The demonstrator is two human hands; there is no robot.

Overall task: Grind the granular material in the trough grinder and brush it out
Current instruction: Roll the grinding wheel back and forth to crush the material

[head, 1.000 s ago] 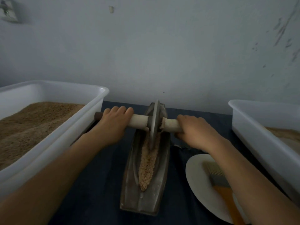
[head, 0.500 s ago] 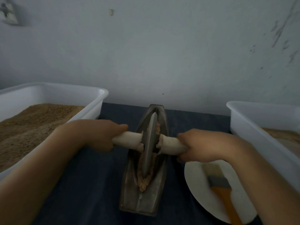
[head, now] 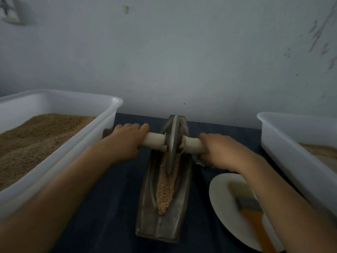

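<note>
Two hands gripped one roller: left hand (head: 125,141) and right hand (head: 221,149) each curled round the handle (head: 154,140) either side of the grinding wheel (head: 172,143). Wheel stood in the trough grinder (head: 145,221), at its far end, upon granular material (head: 166,190). Brush (head: 249,205) lay on plate (head: 221,207), right.

The scene is dim and bluish-grey, with soft, flat light and faint shadows. Wide-angle distortion bends the edges, and the brush (head: 244,201) at lower right looks blurred.

L bin w/ grain (head: 60,114), R bin (head: 291,141), plate (head: 224,203)
</note>
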